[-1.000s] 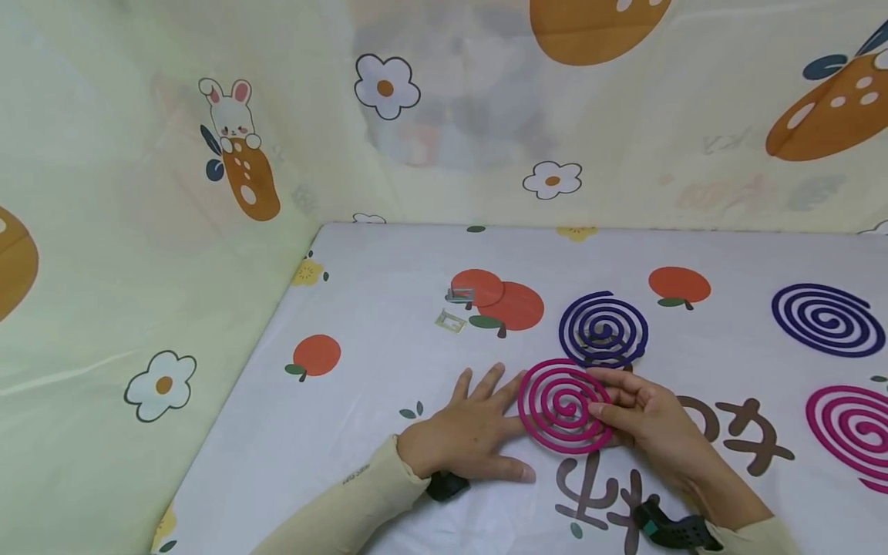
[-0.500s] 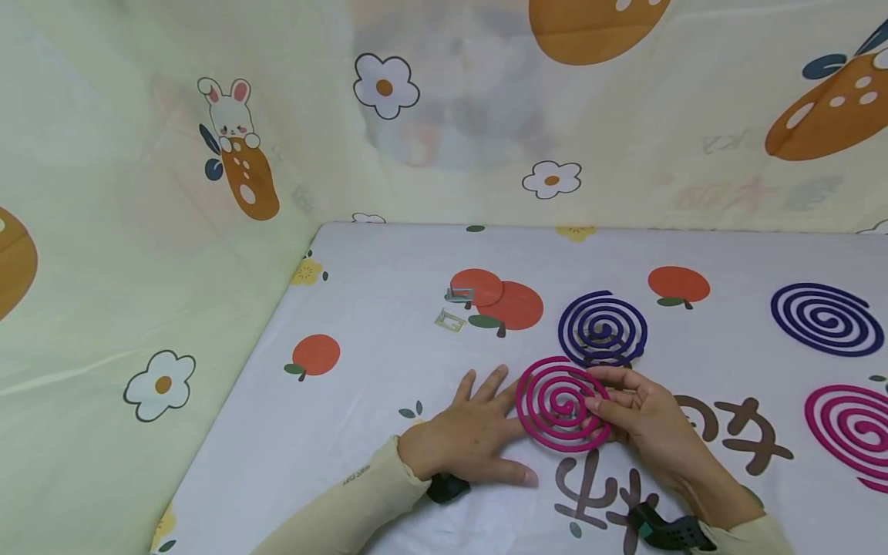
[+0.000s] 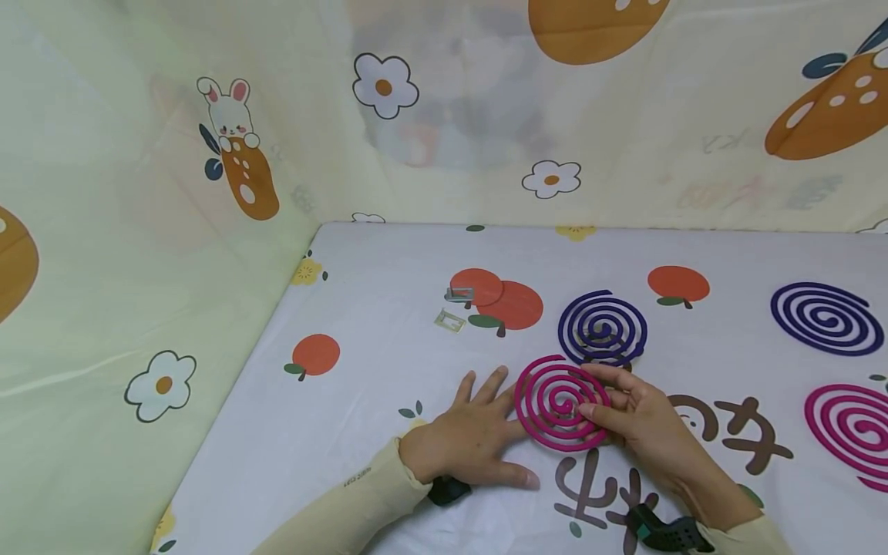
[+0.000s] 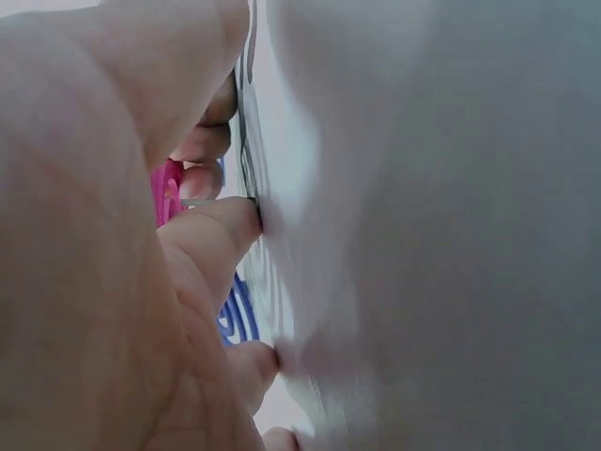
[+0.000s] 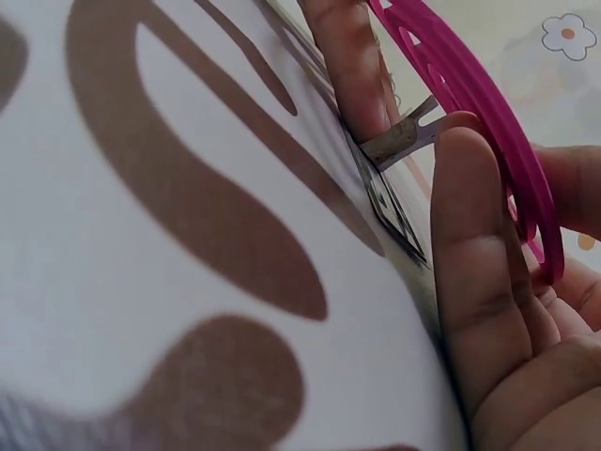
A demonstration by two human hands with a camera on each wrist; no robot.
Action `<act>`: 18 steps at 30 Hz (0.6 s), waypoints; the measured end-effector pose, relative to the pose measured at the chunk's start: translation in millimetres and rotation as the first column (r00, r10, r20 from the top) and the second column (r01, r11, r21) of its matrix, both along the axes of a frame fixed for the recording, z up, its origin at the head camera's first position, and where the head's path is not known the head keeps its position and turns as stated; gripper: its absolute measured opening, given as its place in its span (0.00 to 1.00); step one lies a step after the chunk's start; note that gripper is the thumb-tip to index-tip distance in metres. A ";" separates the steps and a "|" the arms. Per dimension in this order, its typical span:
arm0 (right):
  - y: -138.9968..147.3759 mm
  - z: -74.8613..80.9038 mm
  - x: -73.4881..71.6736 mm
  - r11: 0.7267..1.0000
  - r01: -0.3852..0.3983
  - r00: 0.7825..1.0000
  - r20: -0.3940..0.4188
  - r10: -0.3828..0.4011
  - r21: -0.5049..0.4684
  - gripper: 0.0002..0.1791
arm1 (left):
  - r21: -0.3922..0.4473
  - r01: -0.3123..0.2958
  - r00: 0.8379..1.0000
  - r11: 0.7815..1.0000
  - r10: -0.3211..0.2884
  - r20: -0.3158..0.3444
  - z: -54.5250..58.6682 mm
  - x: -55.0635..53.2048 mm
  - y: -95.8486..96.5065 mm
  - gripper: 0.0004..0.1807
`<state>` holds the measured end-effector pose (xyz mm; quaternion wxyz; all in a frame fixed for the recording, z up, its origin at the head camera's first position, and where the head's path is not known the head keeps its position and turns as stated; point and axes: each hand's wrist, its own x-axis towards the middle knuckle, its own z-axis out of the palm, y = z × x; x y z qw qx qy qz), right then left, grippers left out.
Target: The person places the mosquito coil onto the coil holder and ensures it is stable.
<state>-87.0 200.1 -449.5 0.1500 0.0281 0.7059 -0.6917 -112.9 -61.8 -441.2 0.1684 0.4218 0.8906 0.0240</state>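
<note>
A pink mosquito coil (image 3: 566, 402) is held tilted above the table by my right hand (image 3: 648, 428), its thumb over the coil's face and fingers behind its right edge. In the right wrist view, a small metal stand (image 5: 402, 141) rises from a flat base to the underside of the coil (image 5: 479, 103). My left hand (image 3: 468, 443) lies palm down, fingers spread; a fingertip of it (image 5: 352, 80) reaches the stand's base, partly hidden by the coil in the head view. Just behind, a dark blue mosquito coil (image 3: 603, 327) sits over another stand.
At the right lie a second dark blue coil (image 3: 827, 317) and a second pink coil (image 3: 866, 428), cut off by the frame edge. Two small metal stands (image 3: 451, 321) lie back left of the hands. A printed cloth wall (image 3: 458, 185) rises behind the table.
The pink coil has shifted slightly left and away from me, turning a little. My right thumb has slid inward toward its centre. The left hand has barely moved.
</note>
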 end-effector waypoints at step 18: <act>-0.6 -0.1 0.4 1.000 -0.009 1.000 0.006 0.009 -0.009 0.36 | 0.019 -0.023 1.000 1.000 0.023 -0.004 -0.5 3.3 2.3 0.48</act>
